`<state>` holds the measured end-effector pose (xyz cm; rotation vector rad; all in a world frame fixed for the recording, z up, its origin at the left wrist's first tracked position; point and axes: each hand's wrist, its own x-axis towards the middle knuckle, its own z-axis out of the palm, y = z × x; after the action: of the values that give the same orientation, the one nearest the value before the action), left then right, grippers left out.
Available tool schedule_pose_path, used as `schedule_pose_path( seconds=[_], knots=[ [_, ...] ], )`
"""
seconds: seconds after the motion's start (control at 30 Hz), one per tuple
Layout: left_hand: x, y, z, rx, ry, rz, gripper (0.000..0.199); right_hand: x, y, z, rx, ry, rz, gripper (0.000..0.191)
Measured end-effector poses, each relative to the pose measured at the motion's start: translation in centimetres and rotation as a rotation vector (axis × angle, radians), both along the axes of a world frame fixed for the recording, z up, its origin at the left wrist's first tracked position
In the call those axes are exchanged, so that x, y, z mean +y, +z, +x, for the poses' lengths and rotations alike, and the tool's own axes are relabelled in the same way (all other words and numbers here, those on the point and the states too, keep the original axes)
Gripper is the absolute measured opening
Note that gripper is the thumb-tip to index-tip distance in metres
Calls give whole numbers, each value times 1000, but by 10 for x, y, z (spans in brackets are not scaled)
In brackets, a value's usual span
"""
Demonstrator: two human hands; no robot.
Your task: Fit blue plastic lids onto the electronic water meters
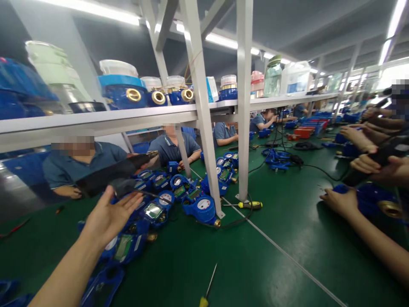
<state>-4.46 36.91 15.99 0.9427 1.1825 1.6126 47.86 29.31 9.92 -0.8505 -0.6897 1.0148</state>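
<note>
My left hand reaches in from the lower left, palm up and fingers stretched out, just below a blurred dark object with a thin cable. Blue meters with round dials and small displays lie in a cluster beside and beyond it. At the right edge, my right hand has its fingers bent around the near side of a blue meter with a brass fitting; its fingertips are partly unclear. A screwdriver with a yellow handle points away at the bottom centre.
White frame posts stand on the green table, holding a shelf with meters and jars. A yellow-black screwdriver and a black cable lie at the posts' base. Co-workers sit opposite; another person's hands hold a black tool at right.
</note>
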Motion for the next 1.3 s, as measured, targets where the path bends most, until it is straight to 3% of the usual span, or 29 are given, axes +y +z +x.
schedule_pose_path(
  seconds=[0.07, 0.17, 0.33, 0.47, 0.73, 0.97, 1.03, 1.13, 1.3],
  knots=[
    [4, -4, 19, -68, -148, -35, 67, 10, 5, 19, -15, -70, 32, 24],
    [11, -19, 51, -85, -273, -121, 45, 17, 4, 38, -47, -150, 50, 19],
    [25, -46, 99, -34, -338, -218, 50, 21, -7, 47, -74, -214, 51, 19],
    [35, -55, 127, -15, -360, -210, 53, 24, -6, 45, -90, -223, 46, 18],
    [60, -65, 162, 62, -379, -187, 52, 22, 1, 36, -121, -231, 36, 15],
    [66, -85, 169, 532, -460, -164, 30, 11, 18, 39, -125, -235, 33, 20],
    [57, -85, 161, 645, -449, -115, 30, 2, 14, 23, -121, -184, 8, 27],
    [27, -75, 137, 776, -388, -65, 37, -23, -14, -31, -119, -3, -85, 34],
    [-68, -42, 82, 891, -218, -113, 49, -103, -76, -144, -112, 490, -324, 43]
  ],
)
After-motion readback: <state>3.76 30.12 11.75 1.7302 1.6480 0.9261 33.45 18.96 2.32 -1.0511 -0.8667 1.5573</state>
